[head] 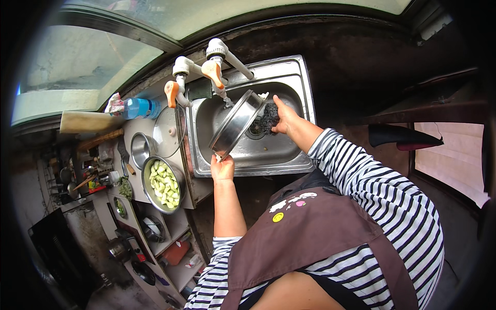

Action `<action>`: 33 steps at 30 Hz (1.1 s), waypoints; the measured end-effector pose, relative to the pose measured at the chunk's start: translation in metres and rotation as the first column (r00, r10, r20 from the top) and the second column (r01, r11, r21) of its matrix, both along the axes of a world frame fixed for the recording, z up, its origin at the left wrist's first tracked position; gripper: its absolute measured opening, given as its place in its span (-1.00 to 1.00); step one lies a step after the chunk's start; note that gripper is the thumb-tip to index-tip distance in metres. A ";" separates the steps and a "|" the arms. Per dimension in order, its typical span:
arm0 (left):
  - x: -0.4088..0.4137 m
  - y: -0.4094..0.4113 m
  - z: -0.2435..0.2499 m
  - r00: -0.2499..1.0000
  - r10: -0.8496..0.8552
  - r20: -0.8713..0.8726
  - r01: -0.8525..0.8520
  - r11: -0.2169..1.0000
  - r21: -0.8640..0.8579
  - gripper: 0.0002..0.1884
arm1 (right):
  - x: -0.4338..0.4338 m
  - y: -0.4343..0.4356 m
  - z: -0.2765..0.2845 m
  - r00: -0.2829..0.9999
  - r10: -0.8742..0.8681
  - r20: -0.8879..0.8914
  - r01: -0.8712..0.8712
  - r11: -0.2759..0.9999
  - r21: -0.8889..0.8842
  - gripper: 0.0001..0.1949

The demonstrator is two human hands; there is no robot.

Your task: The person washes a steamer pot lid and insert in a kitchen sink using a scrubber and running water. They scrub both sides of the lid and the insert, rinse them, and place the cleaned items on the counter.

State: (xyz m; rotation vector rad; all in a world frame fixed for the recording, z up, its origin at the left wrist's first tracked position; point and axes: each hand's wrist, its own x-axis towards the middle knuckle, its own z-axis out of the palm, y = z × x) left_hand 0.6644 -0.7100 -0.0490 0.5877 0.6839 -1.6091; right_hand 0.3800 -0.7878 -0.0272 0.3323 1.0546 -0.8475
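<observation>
A round stainless steel pan (237,124) is tilted on its side over the steel sink basin (288,153). My left hand (223,167) grips the pan's near rim by a small handle. My right hand (285,115) holds a dark mesh scouring pad (269,118) beside the pan's open side, above the drain. Water runs from a white tap with an orange lever (212,71) behind the pan. The inside of the pan is mostly hidden from view.
Left of the sink, a steel bowl of cut pale green vegetable pieces (164,184) stands near the counter edge. Around it are a smaller steel bowl (140,149), a glass lid (164,130), a cleaver (123,151) and a bottle of blue liquid (137,108). A second tap (172,93) stands at the sink's left.
</observation>
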 end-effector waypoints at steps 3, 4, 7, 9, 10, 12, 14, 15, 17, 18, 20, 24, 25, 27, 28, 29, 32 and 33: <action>-0.009 -0.002 -0.013 0.995 -0.057 -0.081 0.047 0.991 -0.121 -0.60 | 0.018 -0.004 0.009 0.980 -0.132 0.151 0.157 0.973 -0.169 -0.72; -0.011 -0.002 -0.015 0.993 -0.047 -0.111 0.033 0.991 -0.126 -0.56 | 0.020 -0.006 0.015 0.964 -0.131 0.234 0.175 0.968 -0.181 -0.76; -0.040 -0.013 0.012 0.979 0.089 0.181 -0.077 0.994 -0.074 -0.55 | 0.025 -0.007 0.032 0.955 -0.096 0.281 0.157 0.967 -0.202 -0.78; -0.070 -0.018 0.051 0.984 0.044 0.171 -0.011 0.981 -0.192 -0.57 | 0.035 0.000 0.036 0.968 -0.042 0.249 0.105 0.963 -0.249 -0.75; -0.074 -0.023 0.055 0.991 -0.071 0.115 0.102 0.950 -0.294 -0.63 | 0.039 0.004 0.036 0.980 0.026 0.196 0.025 0.968 -0.249 -0.72; -0.086 -0.035 0.051 0.970 -0.064 0.236 0.125 0.960 -0.250 -0.72 | 0.047 0.008 0.032 0.993 0.089 0.079 -0.057 0.940 -0.337 -0.72; -0.095 -0.042 0.045 0.928 -0.099 0.359 0.178 0.965 -0.194 -0.77 | 0.042 0.010 0.026 0.989 0.151 0.001 -0.137 0.898 -0.419 -0.67; -0.099 -0.050 0.046 0.915 -0.146 0.375 0.212 0.967 -0.142 -0.71 | 0.034 0.007 0.017 0.975 0.218 -0.052 -0.217 0.864 -0.454 -0.60; -0.101 -0.064 0.058 0.911 -0.184 0.369 0.267 0.945 -0.188 -0.64 | 0.016 0.007 0.018 0.915 0.386 -0.114 -0.394 0.801 -0.451 -0.53; -0.098 -0.070 0.061 0.889 -0.189 0.416 0.272 0.950 -0.150 -0.61 | 0.003 0.010 0.035 0.825 0.511 -0.240 -0.563 0.713 -0.417 -0.47; -0.099 -0.086 0.065 0.814 -0.265 0.517 0.338 0.940 -0.052 -0.64 | -0.035 0.012 0.063 0.590 0.655 -0.472 -0.807 0.465 -0.364 -0.50; -0.107 -0.109 0.074 0.639 -0.428 0.639 0.501 0.862 0.076 -0.71 | -0.096 0.013 0.089 0.320 0.522 -0.791 -0.947 0.175 -0.268 -0.69; -0.109 -0.112 0.077 0.603 -0.448 0.660 0.517 0.849 0.104 -0.72 | -0.103 0.011 0.100 0.343 0.477 -0.810 -0.938 0.227 -0.263 -0.69; -0.115 -0.120 0.066 0.659 -0.413 0.629 0.512 0.859 0.027 -0.76 | -0.113 0.005 0.099 0.436 0.239 -0.868 -0.881 0.309 -0.358 -0.68; -0.122 -0.124 0.065 0.698 -0.393 0.599 0.498 0.867 -0.013 -0.76 | -0.112 0.002 0.094 0.455 0.159 -0.876 -0.852 0.362 -0.377 -0.67; -0.128 -0.126 0.063 0.735 -0.371 0.567 0.482 0.875 -0.052 -0.76 | -0.109 0.000 0.092 0.468 0.078 -0.880 -0.820 0.410 -0.400 -0.67; -0.140 -0.128 0.050 0.852 -0.285 0.439 0.384 0.910 -0.155 -0.73 | -0.087 -0.002 0.078 0.420 -0.077 -0.904 -0.794 0.452 -0.407 -0.63; -0.149 -0.126 0.050 0.858 -0.242 0.454 0.352 0.919 -0.176 -0.73 | -0.076 0.003 0.076 0.315 -0.129 -0.940 -0.833 0.438 -0.339 -0.63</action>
